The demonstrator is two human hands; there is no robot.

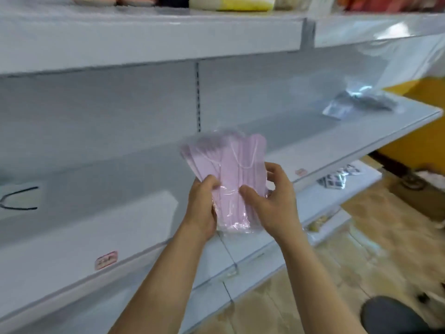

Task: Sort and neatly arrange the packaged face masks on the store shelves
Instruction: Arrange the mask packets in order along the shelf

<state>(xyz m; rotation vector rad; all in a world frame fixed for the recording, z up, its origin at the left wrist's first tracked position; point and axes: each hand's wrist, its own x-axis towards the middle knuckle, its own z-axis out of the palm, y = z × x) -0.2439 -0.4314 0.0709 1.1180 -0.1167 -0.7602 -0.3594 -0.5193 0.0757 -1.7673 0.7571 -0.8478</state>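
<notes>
Held upright in front of the middle shelf (313, 150), above its front edge: a clear plastic pack of pink face masks (228, 169), fanned at the top, likely so the loose stack inside can be squared before being set down. Left hand (202, 208) wrapped round the lower left edge of the pack, fingers curled over the front, grip closed on the wrapper. Right hand (269, 201) closed on the lower right edge, thumb pressed across the front film and fingers behind, so both grips grasping the same pack from opposite sides. Probably a two-sided hold to keep the slippery film from sliding and to tap the masks into line. Inside the wrapper: several flat pink masks overlapping, white ear loops showing near the top; exact count not readable through the blur. Further right on the same shelf, well apart from the hands, a second clear bag of dark grey masks (361, 102), lying flat near the back, perhaps marking where that colour belongs. On the lower shelf (325, 189), to the right, a patterned dark-and-white packet (337, 177) lying flat. Red price tag (106, 260) stuck on the front lip of the middle shelf, left of the arms. Up top, folded colourful goods (231, 2) on the upper shelf (144, 37), too cropped to identify. Most of the middle shelf's surface showing bare, so sorting judged at an early stage.
</notes>
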